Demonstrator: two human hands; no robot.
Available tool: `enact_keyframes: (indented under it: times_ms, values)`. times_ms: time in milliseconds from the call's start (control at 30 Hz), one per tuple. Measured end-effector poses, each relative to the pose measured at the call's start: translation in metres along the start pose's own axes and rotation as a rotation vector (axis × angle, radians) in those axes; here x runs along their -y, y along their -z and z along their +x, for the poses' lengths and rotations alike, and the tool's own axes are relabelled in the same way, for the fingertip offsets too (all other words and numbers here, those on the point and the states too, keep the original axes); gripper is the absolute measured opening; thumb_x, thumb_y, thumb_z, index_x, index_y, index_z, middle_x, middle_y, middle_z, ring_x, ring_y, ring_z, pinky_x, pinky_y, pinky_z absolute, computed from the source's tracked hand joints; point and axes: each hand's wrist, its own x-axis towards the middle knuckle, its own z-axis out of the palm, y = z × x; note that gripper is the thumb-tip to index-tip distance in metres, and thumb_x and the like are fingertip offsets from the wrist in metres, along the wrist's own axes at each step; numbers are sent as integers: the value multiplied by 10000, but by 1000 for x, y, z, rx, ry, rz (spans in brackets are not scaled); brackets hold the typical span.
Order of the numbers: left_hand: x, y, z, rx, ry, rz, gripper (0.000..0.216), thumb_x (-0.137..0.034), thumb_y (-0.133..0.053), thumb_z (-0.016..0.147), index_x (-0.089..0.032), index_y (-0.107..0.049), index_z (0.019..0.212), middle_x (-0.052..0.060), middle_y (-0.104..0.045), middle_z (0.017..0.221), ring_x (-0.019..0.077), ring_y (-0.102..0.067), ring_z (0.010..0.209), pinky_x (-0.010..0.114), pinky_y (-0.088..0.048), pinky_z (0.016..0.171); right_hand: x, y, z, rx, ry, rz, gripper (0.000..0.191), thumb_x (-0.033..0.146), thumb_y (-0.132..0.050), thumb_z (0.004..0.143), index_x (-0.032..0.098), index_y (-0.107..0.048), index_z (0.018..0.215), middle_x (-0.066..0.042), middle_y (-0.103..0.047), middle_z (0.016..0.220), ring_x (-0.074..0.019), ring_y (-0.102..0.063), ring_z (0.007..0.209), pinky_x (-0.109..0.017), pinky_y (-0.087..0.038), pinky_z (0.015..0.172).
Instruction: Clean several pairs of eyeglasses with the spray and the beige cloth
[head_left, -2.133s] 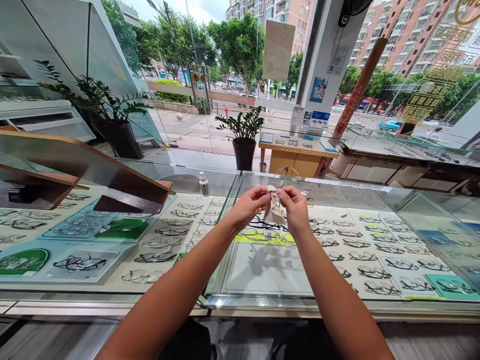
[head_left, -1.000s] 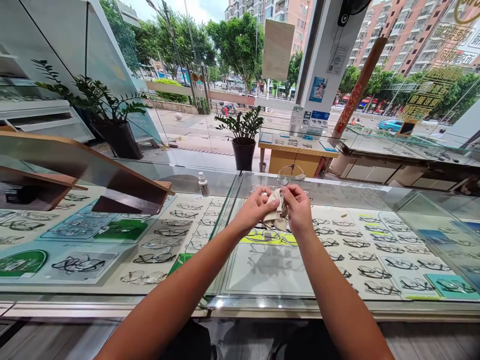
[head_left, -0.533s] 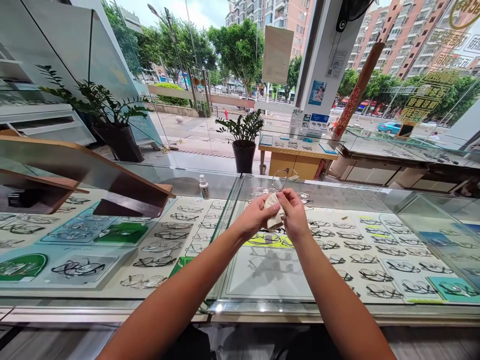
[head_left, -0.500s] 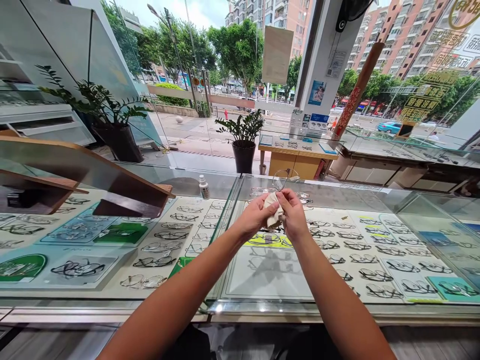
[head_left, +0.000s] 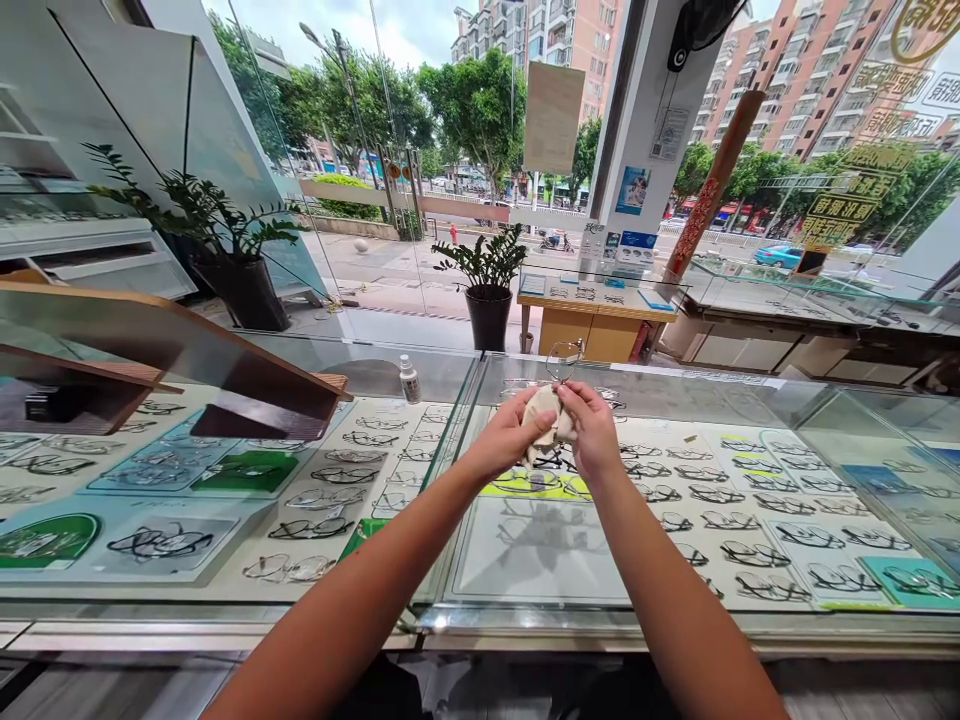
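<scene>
Both hands have bunched the cloth more tightly around the glasses than two seconds ago, when it hung loose between the fingertips, and they now sit slightly lower in the frame.

Head view, centre of the frame: the left hand (head_left: 510, 440) and right hand (head_left: 592, 430) meet above the glass counter (head_left: 525, 560). A pale cleaning cloth (head_left: 546, 415) is gathered between them, with thumbs and fingers of both hands pressed together on it, pinching what seems to be one lens of a thin-rimmed pair of glasses (head_left: 564, 358). The other lens pokes up just above the knuckles, uncovered. Holding the frame through the cloth probably keeps fingers off the lens being rubbed.

Left of centre, a small white bottle (head_left: 409, 380) stands on the counter, well apart from the hands. Beneath the glass, rows of displayed frames (head_left: 720, 510) lie on trays across the lower half. At upper centre a potted plant (head_left: 487, 285) stands by the window; another, larger plant (head_left: 225, 240) sits at upper left.
</scene>
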Motion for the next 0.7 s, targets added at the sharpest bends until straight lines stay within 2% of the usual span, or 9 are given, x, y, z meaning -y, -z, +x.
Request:
enact_keyframes:
  times_ms: [100,200,367,500,600,700]
  values:
    - [4,-3,3,-115,-64,10,511,-629,-787,858,-167,-651,1028,2,-646,774,115,-569,618,225,-440,566,-5,-2,-3,45,25,-22,263,424,-901,737,240,-797,894,-30,-792,937,-180,-691,848,-327,-570,812]
    - [7,-3,7,-200,-64,14,576,-736,-720,855,-169,-624,878,-20,-593,665,96,-508,535,219,-395,505,-7,-4,-5,64,47,-55,248,429,-902,751,237,-800,872,-16,-768,910,-161,-672,836,-311,-552,821]
    - [10,5,12,-275,-72,-1,602,-758,-746,816,-170,-674,923,2,-676,728,120,-596,630,225,-472,597,1,1,1,-15,69,-15,315,470,-903,725,225,-783,883,-30,-770,942,-166,-649,827,-319,-531,781]
    - [9,25,18,-399,-117,20,573,-739,-750,826,-184,-663,936,-16,-651,716,109,-570,588,214,-451,557,11,9,10,-101,112,-20,319,460,-899,709,219,-794,890,-21,-763,955,-116,-515,713,-275,-418,653]
    - [5,47,24,-576,-173,69,549,-741,-696,869,-199,-634,929,-24,-617,730,107,-549,587,210,-445,545,16,13,12,-114,101,3,296,438,-895,708,228,-804,895,-13,-753,972,-103,-457,688,-267,-375,632]
    - [0,70,27,-793,-219,226,489,-691,-524,996,-213,-612,941,-1,-628,796,130,-585,663,229,-481,617,16,14,12,-119,89,22,279,431,-887,708,237,-799,888,-11,-747,990,-105,-447,685,-269,-374,636]
